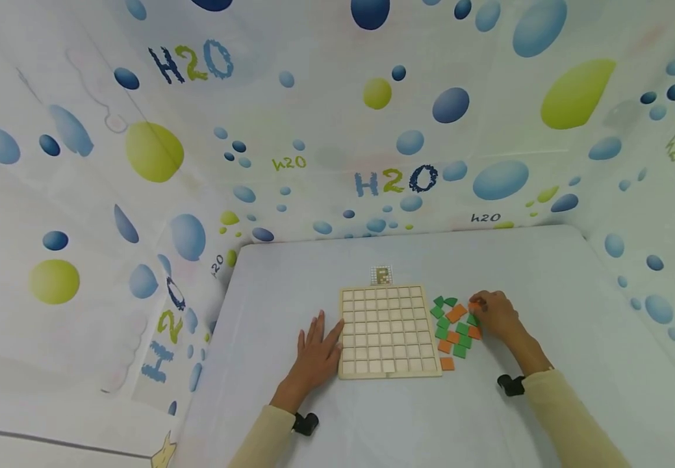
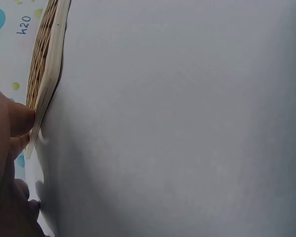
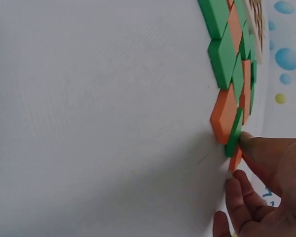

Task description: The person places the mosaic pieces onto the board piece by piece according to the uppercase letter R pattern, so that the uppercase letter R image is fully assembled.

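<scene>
A pale wooden grid board (image 1: 390, 331) lies on the white-covered table, its square cells bare. My left hand (image 1: 316, 356) rests flat at its left side with fingers spread, the thumb side touching the board's edge. That same edge (image 2: 52, 64) shows in the left wrist view beside the thumb. To the right of the board, green tiles (image 1: 460, 351) and orange tiles (image 1: 447, 364) lie in a loose cluster. At the cluster's far right corner my right hand (image 1: 496, 313) pinches an orange tile (image 3: 236, 160) between thumb and fingers. A green tile (image 3: 234, 134) lies against the thumb tip.
A small printed pattern card (image 1: 381, 275) lies just beyond the board's back edge. Behind the table hangs a white curtain (image 1: 325, 195) with blue and green dots and H2O lettering. Each wrist wears a small black camera, such as the right wrist camera (image 1: 510, 385).
</scene>
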Demonstrator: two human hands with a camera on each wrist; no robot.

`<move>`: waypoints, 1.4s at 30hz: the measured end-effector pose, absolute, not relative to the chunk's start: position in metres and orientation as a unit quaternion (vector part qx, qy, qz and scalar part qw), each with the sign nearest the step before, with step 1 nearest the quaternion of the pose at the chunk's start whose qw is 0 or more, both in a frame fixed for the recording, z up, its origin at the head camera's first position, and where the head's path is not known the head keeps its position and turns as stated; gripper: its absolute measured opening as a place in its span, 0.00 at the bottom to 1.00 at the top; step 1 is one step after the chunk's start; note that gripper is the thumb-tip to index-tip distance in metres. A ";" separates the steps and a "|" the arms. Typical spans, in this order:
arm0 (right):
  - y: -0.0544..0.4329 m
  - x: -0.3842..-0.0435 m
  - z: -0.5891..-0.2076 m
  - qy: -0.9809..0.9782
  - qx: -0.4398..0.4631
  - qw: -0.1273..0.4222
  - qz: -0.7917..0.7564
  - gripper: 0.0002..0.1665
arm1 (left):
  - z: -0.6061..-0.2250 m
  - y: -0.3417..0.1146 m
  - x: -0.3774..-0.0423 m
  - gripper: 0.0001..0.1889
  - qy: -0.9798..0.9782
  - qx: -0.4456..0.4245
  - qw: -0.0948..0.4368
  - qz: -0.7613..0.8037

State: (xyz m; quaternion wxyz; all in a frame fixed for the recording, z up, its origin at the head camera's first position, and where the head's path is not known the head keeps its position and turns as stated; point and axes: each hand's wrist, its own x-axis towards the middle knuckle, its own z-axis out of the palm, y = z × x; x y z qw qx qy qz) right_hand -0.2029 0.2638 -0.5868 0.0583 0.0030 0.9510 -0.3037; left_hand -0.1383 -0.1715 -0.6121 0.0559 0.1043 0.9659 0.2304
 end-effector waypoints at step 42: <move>0.246 -0.250 -0.607 0.938 -0.058 0.040 -0.340 0.20 | -0.613 -0.175 -0.138 0.29 0.967 0.114 0.045 0.225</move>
